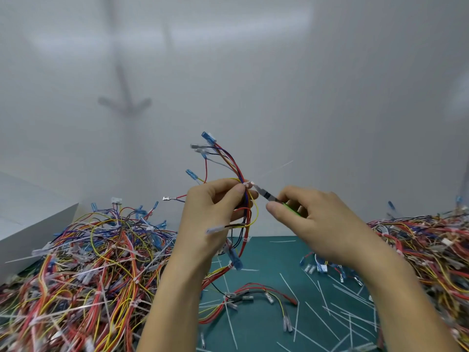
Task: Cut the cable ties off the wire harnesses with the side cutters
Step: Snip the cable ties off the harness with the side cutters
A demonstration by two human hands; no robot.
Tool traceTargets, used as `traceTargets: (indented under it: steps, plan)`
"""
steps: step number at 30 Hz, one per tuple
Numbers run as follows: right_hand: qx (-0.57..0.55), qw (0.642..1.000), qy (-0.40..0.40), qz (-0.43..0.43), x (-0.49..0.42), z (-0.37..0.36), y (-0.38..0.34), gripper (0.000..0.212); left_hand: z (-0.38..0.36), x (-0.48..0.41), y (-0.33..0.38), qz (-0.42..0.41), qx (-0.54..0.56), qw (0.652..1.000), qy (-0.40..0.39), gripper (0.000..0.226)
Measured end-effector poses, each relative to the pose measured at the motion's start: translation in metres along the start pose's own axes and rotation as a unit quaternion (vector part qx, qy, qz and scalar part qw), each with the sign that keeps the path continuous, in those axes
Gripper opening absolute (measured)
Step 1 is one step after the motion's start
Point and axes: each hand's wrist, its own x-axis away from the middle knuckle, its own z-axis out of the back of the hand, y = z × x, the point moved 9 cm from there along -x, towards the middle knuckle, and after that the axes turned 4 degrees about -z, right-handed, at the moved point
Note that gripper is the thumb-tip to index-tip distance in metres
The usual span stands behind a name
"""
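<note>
Holding one wire harness (229, 163) up in the air above the middle of the worktop (253, 334), the person's left hand (213, 212) has its fingers curled round the bundle. The thumb and forefinger pinch the wires just under a white cable tie (248, 184). Above the hand the wires spread like a fan and end in blue and clear terminals. Below it the rest of the harness hangs down toward the green mat (266, 255) that covers the worktop.

The right hand (319, 224) is closed round the green handles of the side cutters (268, 196), with the forefinger lying straighter along the front. The grey tip of the cutters touches the cable tie from the right side. How wide the blades stand I cannot tell, as they are small and a little blurred. A thin pale tail of the tie goes up to the right from that spot.

On the left part of the worktop lies a big pile of harnesses (88, 262), red, yellow, blue and orange, many with white ties on them. A second pile (431, 250) lies along the right edge. Between the piles, on the mat, are many thin white tie strips (327, 318) and one loose harness (256, 292). A white box (38, 224) stands at the far left corner, and a plain white wall (279, 85) is behind all.
</note>
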Motion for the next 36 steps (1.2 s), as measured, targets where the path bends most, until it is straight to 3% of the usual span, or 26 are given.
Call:
traceTargets:
  steps: [11, 36]
  plan:
    - [0.021, 0.999, 0.015, 0.025, 0.002, 0.005, -0.006, 0.036, 0.002, 0.001, 0.007, -0.012, 0.005, 0.999, 0.038, 0.017]
    - [-0.04, 0.999, -0.012, 0.026, 0.004, 0.003, -0.014, 0.042, 0.001, 0.0, 0.021, -0.087, -0.092, 0.992, 0.023, 0.023]
